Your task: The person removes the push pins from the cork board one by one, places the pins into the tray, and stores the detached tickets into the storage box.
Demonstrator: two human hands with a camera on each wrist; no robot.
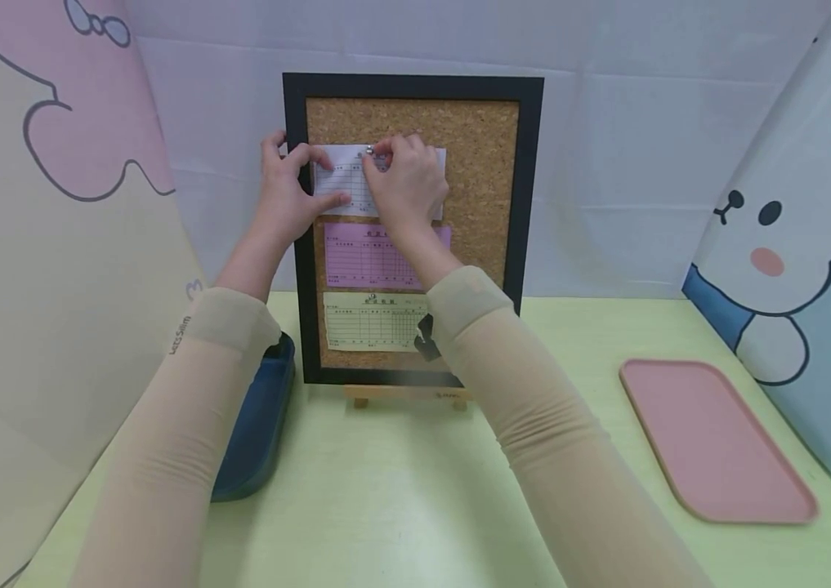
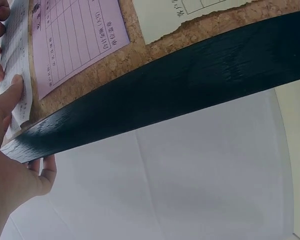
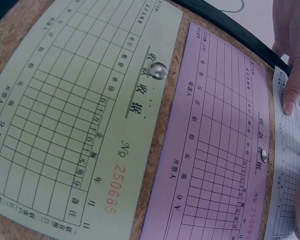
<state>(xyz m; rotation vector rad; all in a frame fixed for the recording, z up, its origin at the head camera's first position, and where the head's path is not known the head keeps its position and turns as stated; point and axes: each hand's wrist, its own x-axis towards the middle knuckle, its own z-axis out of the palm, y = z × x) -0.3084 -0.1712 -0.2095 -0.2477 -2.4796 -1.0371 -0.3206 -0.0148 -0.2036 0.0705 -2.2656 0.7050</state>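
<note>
A framed cork board (image 1: 484,180) stands upright on a small wooden easel (image 1: 408,393). My left hand (image 1: 286,184) grips its left frame edge, some fingers behind it, with thumb and index finger pressing a white receipt slip (image 1: 337,186) against the cork. At the slip's top edge my right hand (image 1: 411,184) pinches a small shiny push pin (image 1: 369,150). Beneath hang a pink receipt slip (image 3: 210,125) and a pale yellow one (image 3: 55,110), each with a clear round pin (image 3: 158,71) at its heading. My right hand and forearm cover parts of the slips.
A dark blue tray (image 1: 256,433) lies left of the board, partly behind the left sleeve. On the right of the table (image 1: 356,523) lies a pink tray (image 1: 717,441). A white cloth backdrop (image 1: 628,163) rises behind the board.
</note>
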